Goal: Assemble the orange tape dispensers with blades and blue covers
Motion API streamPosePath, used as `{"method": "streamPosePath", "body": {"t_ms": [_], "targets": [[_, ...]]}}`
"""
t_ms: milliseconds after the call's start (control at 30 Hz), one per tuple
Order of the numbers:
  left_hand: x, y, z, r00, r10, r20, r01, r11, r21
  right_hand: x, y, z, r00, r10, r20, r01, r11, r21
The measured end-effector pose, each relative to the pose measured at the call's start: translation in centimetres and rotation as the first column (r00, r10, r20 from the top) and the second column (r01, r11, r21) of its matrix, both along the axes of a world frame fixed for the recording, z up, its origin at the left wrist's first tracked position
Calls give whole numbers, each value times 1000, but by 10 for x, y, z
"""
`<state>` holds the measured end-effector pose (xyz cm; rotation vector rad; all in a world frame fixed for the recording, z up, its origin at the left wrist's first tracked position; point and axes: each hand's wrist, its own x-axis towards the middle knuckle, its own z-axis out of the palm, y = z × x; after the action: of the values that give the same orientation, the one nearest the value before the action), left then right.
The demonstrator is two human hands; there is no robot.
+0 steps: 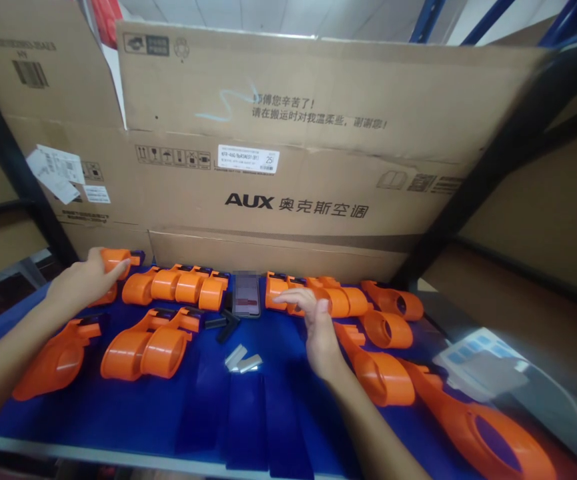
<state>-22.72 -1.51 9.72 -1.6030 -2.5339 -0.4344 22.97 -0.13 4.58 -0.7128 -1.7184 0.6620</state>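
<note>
Ahead I'm seeing tall brown cardboard panels with black print point(288, 180) standing behind a flat bright-blue work surface point(158, 413). Dark slanting frame bars point(493, 160) are flanking both sides, while blue metal beams point(431, 20) are crossing before a pale panelled surface point(248, 15) above.

Workshop; blue bench point(133, 413), orange parts point(381, 379)

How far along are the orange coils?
Looks done: most orange coils sit rolled in groups on both sides of the blue surface.
In hand: left hand grips the back-left coil; right hand is open at the right group, contact unclear.
Possibly left: silver pieces and black pieces lie loose mid-surface; can't tell if they're needed.
</note>
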Motion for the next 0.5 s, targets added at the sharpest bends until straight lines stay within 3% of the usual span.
{"method": "streamPosePath", "body": {"t_ms": [100, 367, 500], "targets": [[3, 2, -2, 995, -7, -101, -6, 992, -128, 0, -2, 1, 1000, 9, 10, -9, 1000, 2], [-9, 13, -33, 993, -64, -98, 42, 977, -208, 0, -4, 3, 999, 32, 18, -32, 999, 8], [-16, 15, -35, 990, -101, -94, 78, 971, -227, 1, -3, 3, 1000, -19, -8, 20, 1000, 24]]}}
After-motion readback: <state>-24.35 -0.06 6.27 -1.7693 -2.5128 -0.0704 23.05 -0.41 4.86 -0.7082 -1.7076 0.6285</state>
